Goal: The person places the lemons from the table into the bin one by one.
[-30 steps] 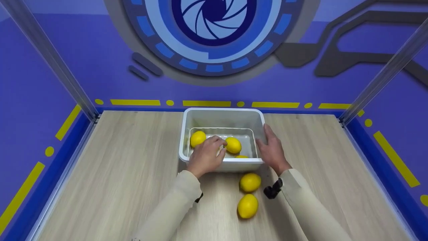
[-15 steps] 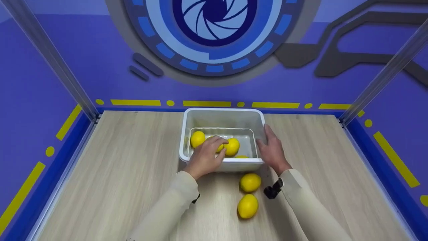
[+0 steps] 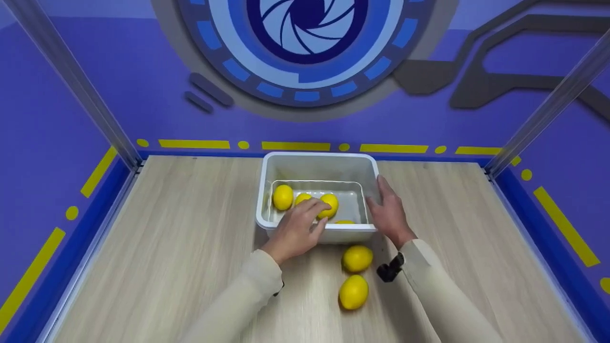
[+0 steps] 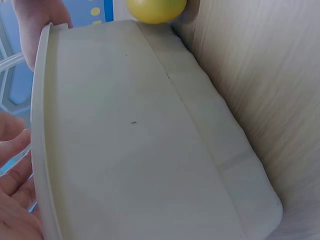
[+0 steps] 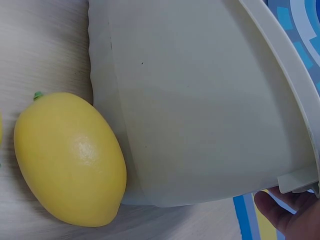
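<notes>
A white plastic bin (image 3: 320, 156) holds several yellow lemons, among them a left one (image 3: 283, 197), a middle one (image 3: 303, 197) and a right one (image 3: 332, 200). My left hand (image 3: 298, 231) reaches over the front rim, its loosely bent fingers overlapping the right lemon in the head view. In the left wrist view those fingers (image 4: 17, 182) are spread above the rim with no lemon between them. My right hand (image 3: 391, 212) holds the bin's right wall, thumb at the inner side and fingers outside. In the right wrist view its fingers (image 5: 272, 210) sit under the rim.
Two more lemons lie on the wooden table (image 3: 200, 228) before the bin: one close to its front wall (image 3: 357, 258), another nearer me (image 3: 354, 292). A blue-purple back wall (image 3: 305, 131) rises just behind the bin, and side panels flank the table.
My left hand has shifted slightly back and right, uncovering the middle lemon. The right lemon has rolled a little to the left. My right hand stays at the bin's side.
</notes>
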{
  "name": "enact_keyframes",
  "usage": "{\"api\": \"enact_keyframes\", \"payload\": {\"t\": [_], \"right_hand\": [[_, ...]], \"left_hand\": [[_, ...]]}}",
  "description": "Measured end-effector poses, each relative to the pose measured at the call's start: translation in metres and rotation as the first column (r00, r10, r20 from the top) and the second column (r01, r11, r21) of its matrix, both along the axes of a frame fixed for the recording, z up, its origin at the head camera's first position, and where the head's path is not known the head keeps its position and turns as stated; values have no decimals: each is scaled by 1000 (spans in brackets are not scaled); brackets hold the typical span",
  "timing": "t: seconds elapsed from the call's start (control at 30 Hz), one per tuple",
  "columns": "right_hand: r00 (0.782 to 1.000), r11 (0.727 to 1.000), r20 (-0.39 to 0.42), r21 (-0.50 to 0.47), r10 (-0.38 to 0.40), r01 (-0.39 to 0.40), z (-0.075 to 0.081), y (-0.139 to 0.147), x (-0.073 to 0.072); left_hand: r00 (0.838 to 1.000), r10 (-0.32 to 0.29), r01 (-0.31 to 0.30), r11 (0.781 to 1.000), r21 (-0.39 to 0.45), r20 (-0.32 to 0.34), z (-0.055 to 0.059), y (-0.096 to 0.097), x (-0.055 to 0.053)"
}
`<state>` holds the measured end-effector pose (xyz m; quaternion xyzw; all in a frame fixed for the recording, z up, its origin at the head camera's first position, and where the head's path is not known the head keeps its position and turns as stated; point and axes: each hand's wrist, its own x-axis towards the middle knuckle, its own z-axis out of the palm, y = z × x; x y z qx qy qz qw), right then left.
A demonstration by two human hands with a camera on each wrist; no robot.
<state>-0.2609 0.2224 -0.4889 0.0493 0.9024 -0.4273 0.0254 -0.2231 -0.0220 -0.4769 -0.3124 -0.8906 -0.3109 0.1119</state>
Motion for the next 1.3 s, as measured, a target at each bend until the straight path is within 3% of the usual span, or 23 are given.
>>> {"api": "enact_keyframes", "payload": {"t": [0.8,1.13,1.3], "right_hand": [[1000,1000,-20,15,3,-2,-1,0,-1],[1000,1000,-26,13,2,-2,-1,1,-1],[999,1000,-32,6,1,-1,-1,2,-1]], "left_hand": [[991,-76,77,997,-1,-107,10,11,25],[978,-120,120,993,-10,-173,9,16,32],[976,-137,137,991,-15,-168,7,17,34]]}}
